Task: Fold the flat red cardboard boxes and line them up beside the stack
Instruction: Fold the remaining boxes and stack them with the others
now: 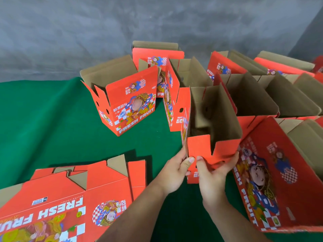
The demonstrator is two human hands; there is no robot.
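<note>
Both hands on an opened red box [214, 119] at center-right of the green cloth [52, 123]. Left hand [174, 172] pinches its near flap w/ thumb on top; right hand [214, 172] curls round the same flap's lower edge. Flat stack [66, 198] lies near-left; folded boxes [129, 100] stand behind.

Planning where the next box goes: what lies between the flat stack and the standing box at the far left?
In the head view, only bare green cloth lies between the flat stack and the standing box.

Both hands, left [174, 172] and right [212, 173], grip an opened red box [213, 123]. Flat stack [52, 198] lower left; folded boxes [125, 102] behind, on green cloth [52, 119]
</note>
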